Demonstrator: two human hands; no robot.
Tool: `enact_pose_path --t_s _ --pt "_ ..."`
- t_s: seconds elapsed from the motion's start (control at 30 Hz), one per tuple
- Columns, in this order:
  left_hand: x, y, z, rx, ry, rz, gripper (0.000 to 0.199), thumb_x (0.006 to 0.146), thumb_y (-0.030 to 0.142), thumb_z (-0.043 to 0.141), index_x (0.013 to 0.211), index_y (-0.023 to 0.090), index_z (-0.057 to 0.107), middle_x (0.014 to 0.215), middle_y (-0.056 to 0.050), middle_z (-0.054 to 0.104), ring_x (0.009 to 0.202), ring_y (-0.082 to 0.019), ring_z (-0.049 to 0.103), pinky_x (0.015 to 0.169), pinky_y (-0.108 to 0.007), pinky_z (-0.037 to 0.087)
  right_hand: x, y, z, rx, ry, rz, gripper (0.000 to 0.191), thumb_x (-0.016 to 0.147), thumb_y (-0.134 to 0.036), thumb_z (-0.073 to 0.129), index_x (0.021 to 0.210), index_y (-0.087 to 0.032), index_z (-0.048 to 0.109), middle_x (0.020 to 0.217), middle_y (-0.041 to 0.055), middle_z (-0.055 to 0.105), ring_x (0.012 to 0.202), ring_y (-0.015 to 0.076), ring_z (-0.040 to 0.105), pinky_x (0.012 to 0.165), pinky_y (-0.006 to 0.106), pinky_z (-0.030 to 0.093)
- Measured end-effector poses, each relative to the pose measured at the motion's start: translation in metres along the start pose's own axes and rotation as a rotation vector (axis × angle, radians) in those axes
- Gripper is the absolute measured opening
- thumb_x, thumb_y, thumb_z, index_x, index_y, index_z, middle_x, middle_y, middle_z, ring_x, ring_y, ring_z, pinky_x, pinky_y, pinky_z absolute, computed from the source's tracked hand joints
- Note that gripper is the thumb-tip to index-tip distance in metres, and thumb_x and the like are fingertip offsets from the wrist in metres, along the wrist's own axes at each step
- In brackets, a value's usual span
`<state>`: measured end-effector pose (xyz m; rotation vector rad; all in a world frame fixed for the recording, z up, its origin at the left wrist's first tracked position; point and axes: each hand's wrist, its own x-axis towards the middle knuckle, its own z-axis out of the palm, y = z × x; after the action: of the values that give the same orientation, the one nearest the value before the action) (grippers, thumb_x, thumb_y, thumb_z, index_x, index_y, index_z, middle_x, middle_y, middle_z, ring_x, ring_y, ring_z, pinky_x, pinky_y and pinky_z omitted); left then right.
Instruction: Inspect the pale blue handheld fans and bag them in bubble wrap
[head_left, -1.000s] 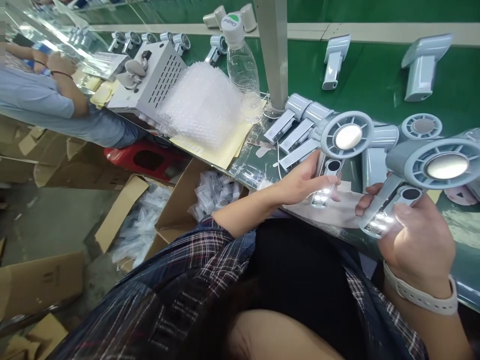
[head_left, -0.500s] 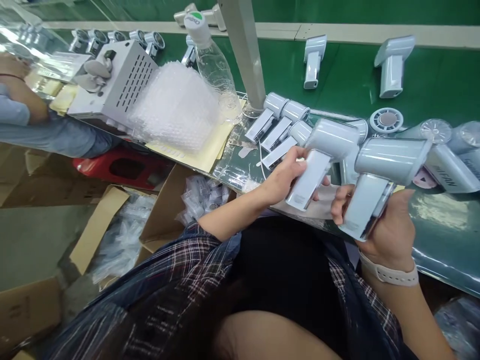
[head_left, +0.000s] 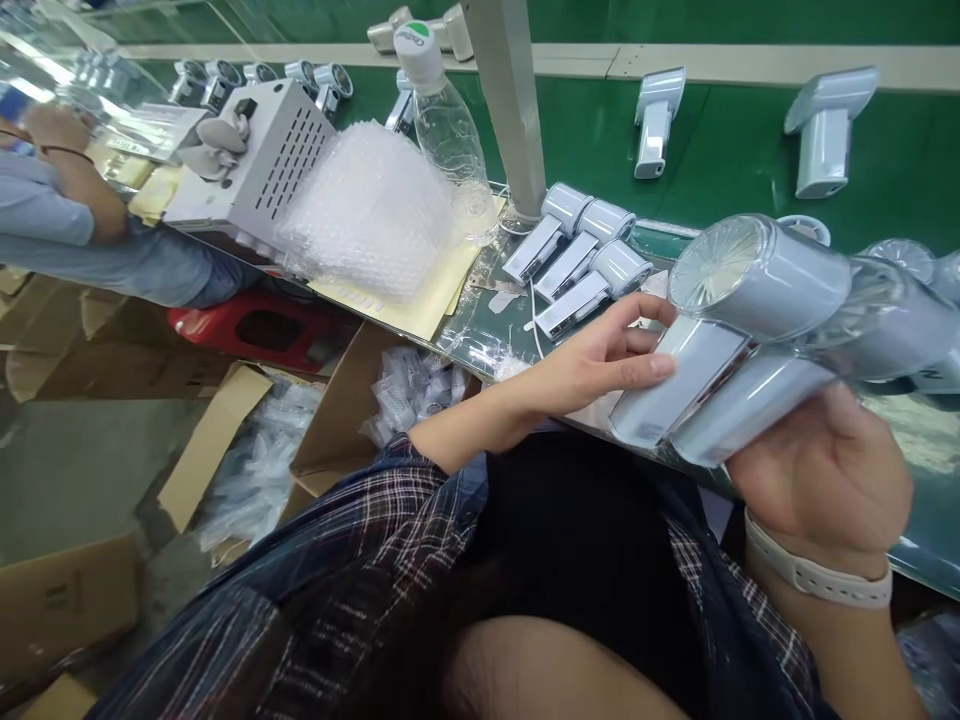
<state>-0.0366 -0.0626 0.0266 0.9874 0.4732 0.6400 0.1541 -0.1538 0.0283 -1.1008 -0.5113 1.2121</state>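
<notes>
Two pale blue handheld fans are side by side before me, tilted, with their handles close together. My left hand (head_left: 607,360) grips the handle of the nearer-left fan (head_left: 787,280), thumb on its front and fingers behind. Its round end, which looks covered in clear wrap, faces up and left. In my right hand (head_left: 832,470) is the second fan (head_left: 757,405), its handle resting against the palm and its head partly behind the first. Just beyond my left hand, several similar fans (head_left: 596,285) lie on the bench.
Fans (head_left: 660,125) stand on the green belt (head_left: 727,150) behind a metal post (head_left: 514,110). To the left are a plastic bottle (head_left: 450,130), bubble wrap (head_left: 375,220) and a vented metal box (head_left: 262,160). A co-worker's arm (head_left: 97,200) is beyond. Below, cartons (head_left: 326,420) hold bagged items.
Both fans have turned and come together, the right one now partly behind the left. My right hand has moved right and rolled palm up. The view has shifted slightly.
</notes>
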Motion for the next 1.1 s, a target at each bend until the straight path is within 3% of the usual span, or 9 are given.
enact_pose_path --t_s 0.1,0.2,0.4,0.53,0.67,0.73,0.9,1.0,1.1 --pt "0.009 -0.002 -0.002 -0.053 -0.138 -0.017 0.068 0.075 0.05 0.1 0.122 0.021 0.059 0.108 -0.007 0.073 0.102 -0.025 0.076 0.091 -0.039 0.062 0.007 -0.003 0.006 0.043 -0.036 0.063 0.031 0.092 -0.049 0.062 0.094 -0.024 0.08 0.088 0.0104 0.068 0.079 0.028 0.068 0.064 0.045 0.065" --pt "0.013 -0.004 -0.006 -0.024 -0.192 -0.031 0.071 0.07 0.049 0.104 0.118 0.018 0.063 0.1 -0.004 0.07 0.092 -0.019 0.073 0.09 -0.035 0.06 0.009 -0.002 0.009 0.052 -0.131 0.06 0.033 0.089 -0.052 0.062 0.08 -0.022 0.073 0.076 0.0073 0.061 0.065 0.022 0.059 0.055 0.037 0.056" --pt "0.008 -0.015 -0.011 -0.032 -0.118 0.004 0.075 0.084 0.083 0.079 0.119 0.019 0.064 0.11 -0.011 0.074 0.095 -0.022 0.075 0.085 -0.036 0.061 0.003 -0.002 0.01 0.087 -0.118 0.042 0.035 0.082 -0.056 0.071 0.088 -0.022 0.078 0.084 0.0081 0.066 0.067 0.0244 0.063 0.049 0.037 0.053" --pt "0.003 -0.012 -0.015 -0.087 -0.177 -0.056 0.066 0.093 0.067 0.08 0.139 0.024 0.059 0.127 -0.013 0.076 0.115 -0.03 0.079 0.095 -0.041 0.063 0.002 -0.005 0.007 0.118 -0.053 -0.032 0.027 0.079 -0.047 0.081 0.094 -0.026 0.078 0.097 0.0078 0.068 0.077 0.0268 0.068 0.045 0.036 0.053" --pt "0.002 -0.009 -0.021 -0.025 -0.174 0.018 0.066 0.09 0.048 0.089 0.143 0.024 0.056 0.135 -0.015 0.074 0.13 -0.032 0.074 0.11 -0.046 0.059 0.005 0.0 0.002 0.09 0.043 -0.103 0.026 0.081 -0.046 0.078 0.092 -0.022 0.079 0.095 0.01 0.074 0.083 0.0274 0.073 0.065 0.044 0.067" --pt "0.004 -0.01 -0.024 -0.005 -0.135 0.029 0.066 0.085 0.043 0.094 0.136 0.023 0.057 0.13 -0.013 0.075 0.124 -0.029 0.076 0.108 -0.046 0.059 0.007 0.005 0.003 0.072 0.142 -0.109 0.025 0.085 -0.044 0.075 0.099 -0.023 0.08 0.093 0.0094 0.077 0.083 0.0259 0.075 0.071 0.042 0.069" --pt "0.011 -0.015 -0.028 -0.008 -0.113 -0.02 0.073 0.068 0.046 0.105 0.117 0.022 0.055 0.11 -0.004 0.074 0.092 -0.017 0.075 0.092 -0.039 0.06 0.011 0.012 0.005 0.018 0.242 -0.077 0.018 0.081 -0.028 0.075 0.098 -0.03 0.081 0.088 0.0017 0.08 0.075 0.0247 0.078 0.058 0.039 0.069" --pt "0.013 -0.014 -0.028 0.005 -0.108 -0.046 0.078 0.063 0.051 0.106 0.114 0.023 0.056 0.105 -0.002 0.072 0.088 -0.015 0.073 0.087 -0.035 0.059 0.012 0.015 0.001 0.003 0.263 -0.07 0.016 0.078 -0.023 0.077 0.091 -0.031 0.082 0.085 0.0 0.08 0.07 0.0233 0.077 0.056 0.036 0.068" --pt "0.01 -0.006 -0.025 0.048 -0.112 -0.051 0.078 0.063 0.053 0.106 0.116 0.024 0.057 0.106 -0.002 0.07 0.09 -0.015 0.072 0.086 -0.034 0.058 0.014 0.018 -0.005 -0.023 0.267 -0.121 0.015 0.078 -0.023 0.074 0.088 -0.031 0.082 0.087 -0.0003 0.08 0.078 0.0231 0.078 0.067 0.037 0.071"
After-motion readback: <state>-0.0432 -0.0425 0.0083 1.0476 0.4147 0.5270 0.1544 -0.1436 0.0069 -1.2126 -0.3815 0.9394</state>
